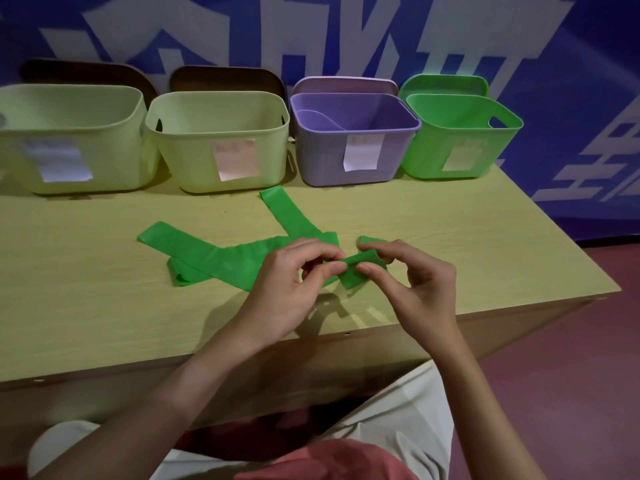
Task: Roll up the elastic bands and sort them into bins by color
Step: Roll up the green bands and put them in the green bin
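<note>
both hands (360, 271) pinching green band (360, 268) end

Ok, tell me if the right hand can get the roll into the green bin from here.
Probably yes: the right hand pinches the green band, and the green bin stands open, with nothing between them.

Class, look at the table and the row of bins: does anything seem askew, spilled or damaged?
Nothing is spilled or damaged. The long green elastic band sprawls crookedly across the wooden table, but both hands are rolling one end. The purple plastic bin already holds something purple.
</note>
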